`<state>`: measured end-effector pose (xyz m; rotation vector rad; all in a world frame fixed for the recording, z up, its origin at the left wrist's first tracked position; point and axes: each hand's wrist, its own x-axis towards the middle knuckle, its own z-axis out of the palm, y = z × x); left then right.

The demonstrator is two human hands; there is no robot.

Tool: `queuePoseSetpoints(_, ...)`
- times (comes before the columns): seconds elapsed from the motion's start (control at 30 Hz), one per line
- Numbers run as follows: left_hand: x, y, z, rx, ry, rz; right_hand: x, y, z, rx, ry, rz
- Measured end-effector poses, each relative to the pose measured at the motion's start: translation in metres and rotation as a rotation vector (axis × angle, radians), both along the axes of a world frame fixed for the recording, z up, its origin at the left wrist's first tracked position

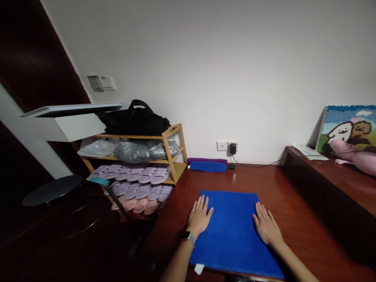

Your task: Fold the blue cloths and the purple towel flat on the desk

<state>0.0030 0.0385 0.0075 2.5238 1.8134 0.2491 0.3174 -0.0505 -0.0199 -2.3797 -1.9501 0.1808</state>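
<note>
A blue towel (232, 231) lies spread flat on the red-brown wooden table (282, 192), with a white tag at its near left corner. My left hand (199, 217) rests palm down on the towel's left edge, fingers apart, a watch on the wrist. My right hand (266, 225) lies flat on the towel's right edge, fingers spread. Neither hand holds anything. At the table's far edge by the wall lie a folded blue towel (208, 167) and a folded purple towel (207, 160) behind it.
A wooden shoe rack (173, 156) with several lilac and pink slippers and a black bag (136, 119) on top stands at left. A charger (233, 149) is plugged in the wall. A raised wooden ledge (323, 180) with a picture and pink toy is at right. A black stool (53, 189) stands far left.
</note>
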Motion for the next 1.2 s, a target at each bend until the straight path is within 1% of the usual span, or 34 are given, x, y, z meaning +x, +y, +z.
queuePoseSetpoints(0.1,0.0,-0.003,-0.002,0.02,-0.019,-0.005,0.0,0.006,0.0,-0.036,-0.01,-0.024)
queuePoseSetpoints(0.17,0.003,-0.004,-0.003,0.029,-0.032,-0.008,0.002,0.015,0.004,-0.039,-0.015,-0.046)
queuePoseSetpoints(0.3,0.005,-0.005,-0.001,0.019,-0.04,-0.008,0.007,0.041,0.014,0.021,-0.025,0.013)
queuePoseSetpoints(0.43,0.004,-0.006,0.001,-0.005,-0.016,-0.003,0.01,0.057,0.011,0.017,0.023,-0.017)
queuePoseSetpoints(0.53,0.001,-0.004,0.007,-0.023,0.009,-0.003,0.011,0.057,0.006,0.027,0.038,-0.018)
queuePoseSetpoints(0.63,0.007,-0.001,0.019,-0.039,0.035,0.035,0.011,0.056,0.006,0.026,0.041,-0.008)
queuePoseSetpoints(0.7,0.028,0.0,0.027,0.003,0.021,0.027,0.01,0.055,0.008,0.027,0.046,-0.005)
queuePoseSetpoints(0.73,0.044,0.0,0.029,0.029,0.001,-0.011,0.01,0.055,0.009,0.028,0.046,-0.006)
queuePoseSetpoints(0.8,0.086,-0.002,0.028,0.062,-0.057,-0.156,0.01,0.055,0.011,0.026,0.04,-0.011)
queuePoseSetpoints(0.87,0.131,-0.004,0.021,0.055,-0.115,-0.296,0.01,0.055,0.012,0.014,0.032,-0.006)
queuePoseSetpoints(0.9,0.151,-0.005,0.016,0.037,-0.135,-0.329,0.011,0.054,0.012,0.007,0.029,0.001)
queuePoseSetpoints(0.93,0.167,-0.005,0.01,0.016,-0.149,-0.343,0.011,0.054,0.012,0.0,0.026,0.008)
queuePoseSetpoints(0.97,0.177,-0.004,0.004,-0.006,-0.158,-0.341,0.012,0.054,0.011,-0.005,0.023,0.012)
queuePoseSetpoints(1.0,0.18,-0.001,0.0,-0.025,-0.16,-0.333,0.012,0.054,0.011,-0.005,0.019,0.013)
queuePoseSetpoints(1.03,0.177,0.002,-0.004,-0.039,-0.157,-0.325,0.012,0.054,0.01,-0.001,0.014,0.009)
queuePoseSetpoints(1.07,0.168,0.007,-0.006,-0.048,-0.147,-0.317,0.012,0.054,0.01,0.006,0.012,0.003)
queuePoseSetpoints(1.1,0.153,0.012,-0.007,-0.052,-0.133,-0.305,0.013,0.054,0.009,0.013,0.015,-0.002)
queuePoseSetpoints(1.13,0.134,0.018,-0.006,-0.055,-0.115,-0.28,0.013,0.054,0.008,0.019,0.02,-0.006)
queuePoseSetpoints(1.2,0.091,0.03,-0.002,-0.061,-0.076,-0.19,0.013,0.055,0.006,0.023,0.036,-0.01)
